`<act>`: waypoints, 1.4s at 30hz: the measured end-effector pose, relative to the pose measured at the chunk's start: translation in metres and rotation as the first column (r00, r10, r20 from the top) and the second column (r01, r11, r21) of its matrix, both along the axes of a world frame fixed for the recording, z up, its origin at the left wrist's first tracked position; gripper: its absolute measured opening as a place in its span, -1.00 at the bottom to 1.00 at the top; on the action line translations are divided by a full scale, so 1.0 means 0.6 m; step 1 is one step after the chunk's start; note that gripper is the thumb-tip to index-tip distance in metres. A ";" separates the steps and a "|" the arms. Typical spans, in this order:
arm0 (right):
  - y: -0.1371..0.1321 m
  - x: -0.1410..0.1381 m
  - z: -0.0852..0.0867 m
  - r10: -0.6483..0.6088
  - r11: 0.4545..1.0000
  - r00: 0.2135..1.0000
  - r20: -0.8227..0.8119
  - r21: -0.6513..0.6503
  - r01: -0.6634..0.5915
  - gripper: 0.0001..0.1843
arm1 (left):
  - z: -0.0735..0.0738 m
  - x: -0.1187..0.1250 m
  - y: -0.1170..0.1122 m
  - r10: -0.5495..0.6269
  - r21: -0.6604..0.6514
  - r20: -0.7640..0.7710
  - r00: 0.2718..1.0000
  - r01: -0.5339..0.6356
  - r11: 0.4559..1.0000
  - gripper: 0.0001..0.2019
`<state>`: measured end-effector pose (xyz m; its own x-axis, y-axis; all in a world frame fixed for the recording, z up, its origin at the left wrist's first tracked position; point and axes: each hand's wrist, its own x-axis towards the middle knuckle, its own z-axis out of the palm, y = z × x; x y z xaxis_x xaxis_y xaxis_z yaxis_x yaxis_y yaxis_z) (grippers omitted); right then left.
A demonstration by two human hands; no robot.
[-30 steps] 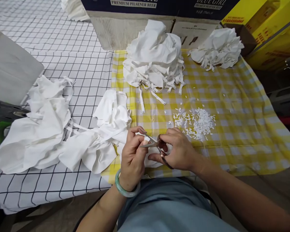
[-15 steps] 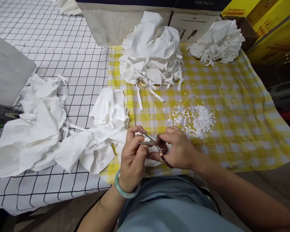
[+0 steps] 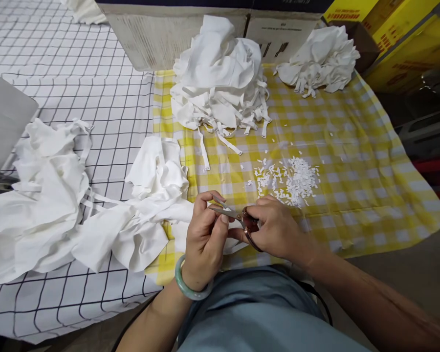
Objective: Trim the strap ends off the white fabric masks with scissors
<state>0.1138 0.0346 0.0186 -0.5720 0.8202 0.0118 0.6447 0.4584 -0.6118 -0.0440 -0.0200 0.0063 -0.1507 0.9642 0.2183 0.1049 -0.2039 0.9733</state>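
My right hand (image 3: 278, 226) is closed round the brown handles of a pair of scissors (image 3: 231, 213), its fingers in the loops. The blades point left and stand slightly apart, with a small bit of white cloth showing between them. My left hand (image 3: 204, 234), with a pale green bangle (image 3: 183, 283) on the wrist, pinches a white cloth piece (image 3: 236, 244) right at the blades. Most of that piece is hidden by the hands. Small white clippings (image 3: 301, 180) lie heaped just beyond my right hand.
A tall pile of white strapped cloth pieces (image 3: 220, 73) sits against a cardboard box (image 3: 146, 41); a smaller pile (image 3: 320, 61) is at its right. More white cloth (image 3: 55, 195) spreads over the grid-patterned cloth (image 3: 121, 102) at left. A yellow checked cloth (image 3: 370, 195) covers the right side.
The scissor blades have drawn closer together near my left fingertips. Both hands keep their grip in nearly the same place, while the surroundings have shifted a little left in the view.
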 end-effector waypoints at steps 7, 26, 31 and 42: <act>-0.005 0.052 -0.019 -0.247 0.966 0.963 0.108 -0.046 0.253 -0.46 | -0.011 0.032 0.032 -0.170 -0.129 0.073 0.983 0.178 0.976 -0.73; -0.032 -0.071 -0.039 0.223 0.970 0.968 -0.117 -0.069 -0.232 -0.72 | -0.008 -0.210 -0.021 0.044 -0.170 -0.687 0.725 -0.220 0.961 -0.81; -0.008 -0.046 0.048 0.027 0.956 0.943 -0.333 -0.267 -0.122 -0.80 | 0.003 -0.319 -0.007 0.333 -0.094 -0.640 0.693 -0.500 0.861 -0.81; 0.054 -0.030 0.220 -0.105 0.969 0.690 -0.716 -0.230 -0.091 -0.70 | 0.065 -0.043 0.019 -0.328 0.000 -0.340 0.881 0.349 0.937 -0.53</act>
